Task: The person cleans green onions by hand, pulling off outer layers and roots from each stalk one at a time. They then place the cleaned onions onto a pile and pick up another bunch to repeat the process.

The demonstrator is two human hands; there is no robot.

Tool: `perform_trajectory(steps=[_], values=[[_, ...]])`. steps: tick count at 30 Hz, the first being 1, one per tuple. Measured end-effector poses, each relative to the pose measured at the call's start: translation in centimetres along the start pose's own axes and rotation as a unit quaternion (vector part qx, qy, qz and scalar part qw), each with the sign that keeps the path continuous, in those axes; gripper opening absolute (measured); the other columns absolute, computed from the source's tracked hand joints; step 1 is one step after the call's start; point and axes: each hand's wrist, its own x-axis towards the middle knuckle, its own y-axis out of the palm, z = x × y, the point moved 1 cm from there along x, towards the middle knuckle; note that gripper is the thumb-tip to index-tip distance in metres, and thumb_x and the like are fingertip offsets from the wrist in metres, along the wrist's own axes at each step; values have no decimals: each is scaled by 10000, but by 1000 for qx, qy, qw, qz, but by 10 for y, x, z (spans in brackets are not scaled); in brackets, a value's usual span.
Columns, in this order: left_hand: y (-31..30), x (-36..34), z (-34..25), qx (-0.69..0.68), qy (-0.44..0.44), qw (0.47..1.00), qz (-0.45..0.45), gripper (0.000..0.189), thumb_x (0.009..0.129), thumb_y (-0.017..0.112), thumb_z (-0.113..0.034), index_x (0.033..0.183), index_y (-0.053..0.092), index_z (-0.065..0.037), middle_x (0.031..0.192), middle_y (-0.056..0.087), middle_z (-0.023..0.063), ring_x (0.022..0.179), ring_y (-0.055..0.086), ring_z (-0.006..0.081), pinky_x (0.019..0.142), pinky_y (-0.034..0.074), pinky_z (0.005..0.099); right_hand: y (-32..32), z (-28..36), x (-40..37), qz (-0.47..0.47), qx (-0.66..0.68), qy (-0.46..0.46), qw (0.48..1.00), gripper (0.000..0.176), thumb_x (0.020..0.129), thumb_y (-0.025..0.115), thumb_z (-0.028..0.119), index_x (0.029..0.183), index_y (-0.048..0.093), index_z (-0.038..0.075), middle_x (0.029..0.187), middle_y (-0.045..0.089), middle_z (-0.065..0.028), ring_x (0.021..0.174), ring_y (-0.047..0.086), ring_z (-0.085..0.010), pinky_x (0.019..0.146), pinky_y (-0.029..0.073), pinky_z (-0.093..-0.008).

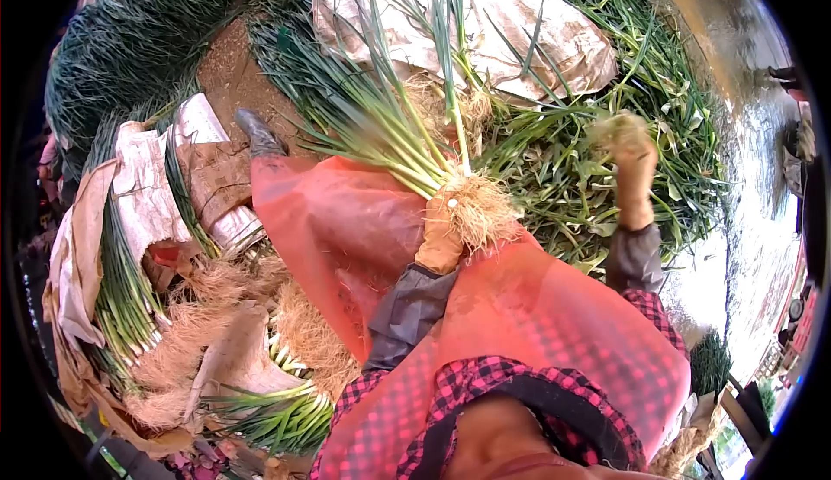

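Note:
My left hand (438, 236), in a tan glove, is wrapped round a bunch of green onions (414, 155) at the root end. The pale, bushy roots (481, 206) stick out over my lap, and the long green leaves fan up and to the left. My gloved right hand (633, 155) is raised off to the right, over a heap of loose green leaves (554, 177). Motion smears its fingers, and a pale, blurred clump shows at them; what it is I cannot make out.
A reddish translucent apron (346, 220) covers my lap. A whitish sack (519, 25) lies ahead among leaves. Dense green onions (147, 47) stand at the upper left. Bundles with roots (208, 320) and sacking (82, 251) lie at the left. Wet ground (749, 177) runs along the right.

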Motion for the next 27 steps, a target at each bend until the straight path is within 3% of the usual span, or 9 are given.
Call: perform_trajectory(steps=[5, 6, 7, 10, 16, 20, 21, 24, 27], values=[[33, -8, 2, -31, 28, 997, -70, 288, 865, 464, -191, 1074, 508, 2, 891, 549, 103, 815, 559, 206, 774, 489, 322, 13, -68, 25, 4, -368, 89, 926, 484, 873, 513, 429, 1119, 509, 13, 1097, 515, -121, 901, 523, -163, 773, 467, -340], [35, -10, 4, -45, 40, 994, -88, 291, 864, 464, -193, 1077, 506, 2, 896, 549, 106, 819, 559, 208, 779, 488, 326, 59, -66, 8, 51, -102, 143, 983, 560, 878, 479, 479, 1194, 494, 18, 1061, 563, -111, 844, 541, -145, 775, 464, -308], [26, -12, 1, -30, 23, 999, -12, 325, 858, 465, -190, 1120, 483, 1, 951, 550, 131, 851, 561, 241, 818, 479, 372, 93, -52, 7, 276, 106, 247, 923, 546, 903, 434, 481, 1226, 490, 45, 996, 597, -99, 839, 562, -159, 748, 467, -267], [13, -12, -4, 146, 110, 983, -8, 358, 856, 463, -194, 1155, 461, 4, 1011, 555, 152, 893, 565, 269, 826, 478, 393, 165, -32, -4, 384, 359, 305, 794, 374, 938, 445, 334, 1080, 580, 16, 799, 575, 2, 645, 504, -57, 587, 433, -190], [-10, -19, 5, -3, 84, 996, -3, 325, 864, 462, -131, 1168, 460, -17, 950, 573, 140, 796, 599, 240, 698, 534, 389, 157, -118, 54, -6, 167, 211, 963, 280, 914, 511, 286, 880, 655, 48, 654, 595, -22, 511, 499, -98, 464, 417, -238], [-26, -9, 4, 199, 115, 973, 8, 357, 850, 511, -158, 1182, 468, -33, 1003, 552, 89, 878, 563, 188, 795, 484, 324, 160, -50, 35, 204, -106, 139, 963, 291, 815, 651, 332, 797, 665, 42, 639, 613, 0, 566, 533, -106, 539, 435, -245], [-17, -11, 1, 541, 276, 793, 41, 341, 868, 495, -167, 1179, 472, -30, 1017, 557, 90, 916, 558, 190, 833, 469, 317, 170, -39, 17, 260, -89, 126, 953, 327, 825, 627, 367, 832, 664, 42, 680, 621, -9, 603, 539, -106, 568, 442, -242], [-12, -2, 7, 19, 52, 998, 43, 335, 886, 467, -173, 1182, 471, -16, 1056, 557, 96, 957, 554, 199, 865, 456, 316, 182, -24, 19, 405, 45, 162, 899, 411, 862, 543, 440, 962, 649, 55, 839, 640, -30, 710, 544, -105, 631, 451, -242], [-12, -5, 6, 31, 52, 998, 25, 337, 902, 437, -172, 1190, 468, 1, 1072, 561, 124, 954, 566, 217, 859, 467, 327, 182, -55, 23, 308, 192, 166, 917, 354, 941, 436, 332, 1030, 625, 46, 873, 640, -19, 622, 474, -52, 529, 384, -175]])
